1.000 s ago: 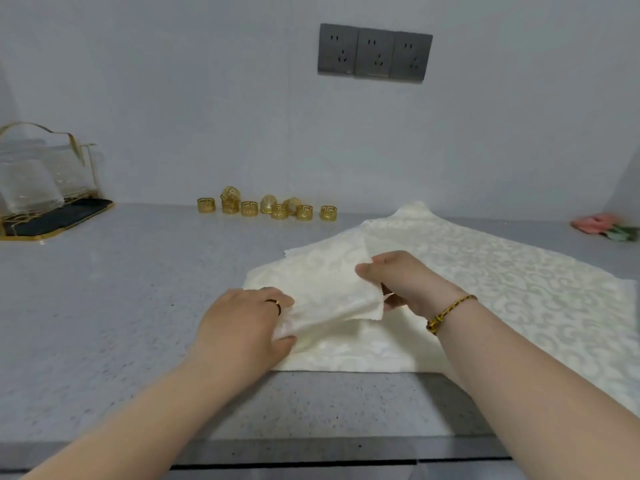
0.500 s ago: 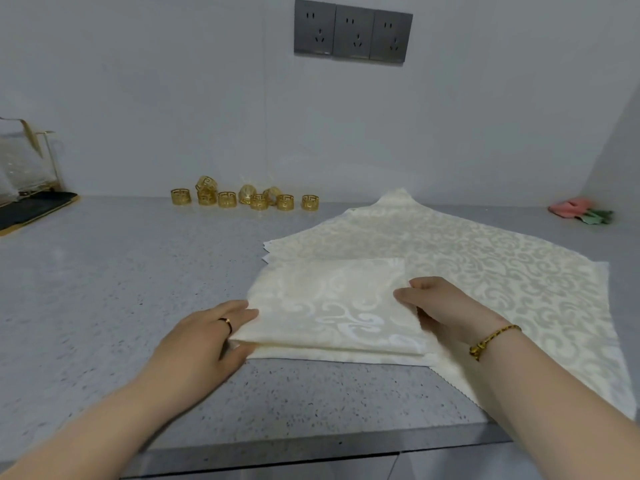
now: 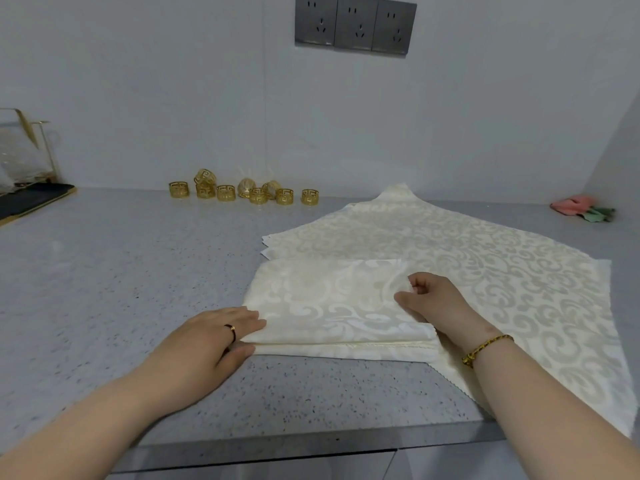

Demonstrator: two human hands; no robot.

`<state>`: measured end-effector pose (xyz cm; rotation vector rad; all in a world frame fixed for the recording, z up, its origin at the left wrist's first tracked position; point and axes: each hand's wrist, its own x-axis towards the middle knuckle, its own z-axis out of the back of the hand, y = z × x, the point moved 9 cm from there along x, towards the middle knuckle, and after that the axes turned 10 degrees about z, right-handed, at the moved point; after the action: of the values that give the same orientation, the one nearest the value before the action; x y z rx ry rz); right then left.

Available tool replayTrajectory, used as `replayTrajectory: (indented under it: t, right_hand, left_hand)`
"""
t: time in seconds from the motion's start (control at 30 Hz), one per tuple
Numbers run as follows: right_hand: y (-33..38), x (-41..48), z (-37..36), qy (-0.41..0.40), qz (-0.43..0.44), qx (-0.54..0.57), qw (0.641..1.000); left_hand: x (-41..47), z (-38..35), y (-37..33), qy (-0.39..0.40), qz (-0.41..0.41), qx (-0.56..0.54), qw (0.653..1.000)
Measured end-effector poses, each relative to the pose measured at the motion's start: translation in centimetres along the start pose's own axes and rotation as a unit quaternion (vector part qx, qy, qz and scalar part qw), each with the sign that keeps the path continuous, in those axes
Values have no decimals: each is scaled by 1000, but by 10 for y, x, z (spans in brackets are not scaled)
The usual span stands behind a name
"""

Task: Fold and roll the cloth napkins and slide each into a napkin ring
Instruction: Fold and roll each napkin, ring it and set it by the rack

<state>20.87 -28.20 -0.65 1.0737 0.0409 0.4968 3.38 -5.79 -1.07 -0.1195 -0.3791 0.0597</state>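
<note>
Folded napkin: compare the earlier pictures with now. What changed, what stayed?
The folded napkin, lifted a second ago, now lies flat on the napkin stack. The right hand's fingers pinch its right edge; the left hand presses its left corner. Napkin rings unmoved.

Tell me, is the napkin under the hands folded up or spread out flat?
Folded: the napkin shows stacked layers along its near edge, lying on spread napkins.
</note>
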Motion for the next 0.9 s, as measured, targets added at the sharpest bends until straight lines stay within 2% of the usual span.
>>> replayTrajectory:
  t: [0.17,0.3,0.43,0.53,0.67,0.77,0.87,0.9]
  right_hand:
    - [-1,-1,-6,9,18,-15,1000]
    - [1,0,-9,14,36,-42,998]
    - [4,1,-9,20,57,-89,994]
    - [6,0,-6,2,70,-112,991]
    - [6,1,-4,-5,83,-122,989]
    - [7,2,-5,-3,96,-133,987]
    - [7,2,-5,4,97,-146,985]
    - [7,1,-6,7,97,-146,984]
  left_hand:
    - [-1,1,3,32,-22,15,999]
    - [-3,6,4,11,-56,16,998]
    - [-6,1,9,40,-22,-26,999]
    - [-8,9,4,7,-15,-47,999]
    - [-6,13,-33,-11,-80,-4,997]
    - [6,10,-59,-4,-88,14,996]
    - [23,4,-92,10,-95,76,992]
    - [28,-12,-93,50,-70,83,993]
